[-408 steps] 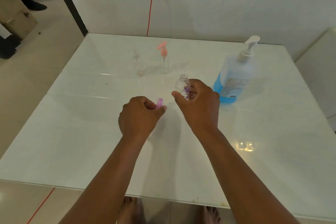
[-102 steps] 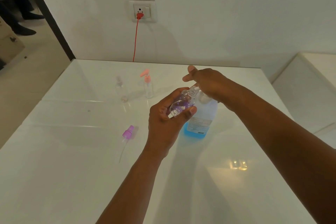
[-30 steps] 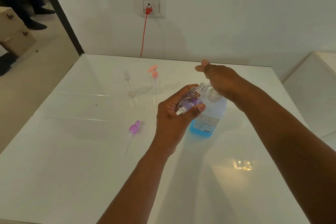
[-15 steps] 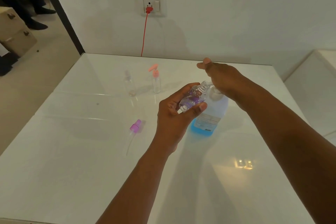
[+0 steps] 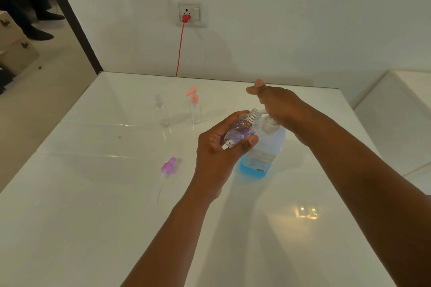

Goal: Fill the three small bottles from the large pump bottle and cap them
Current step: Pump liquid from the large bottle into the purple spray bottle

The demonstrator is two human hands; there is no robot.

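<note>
Left hand (image 5: 217,154) around small bottle (image 5: 240,131)

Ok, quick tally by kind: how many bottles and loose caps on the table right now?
Small clear plastic bottles: 3, one in the left hand, a capless one, one with a pink pump top
Large blue pump bottle: 1
Loose purple spray cap: 1
Total: 5

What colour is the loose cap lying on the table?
Purple, with a clear dip tube; head view shows the cap.
</note>
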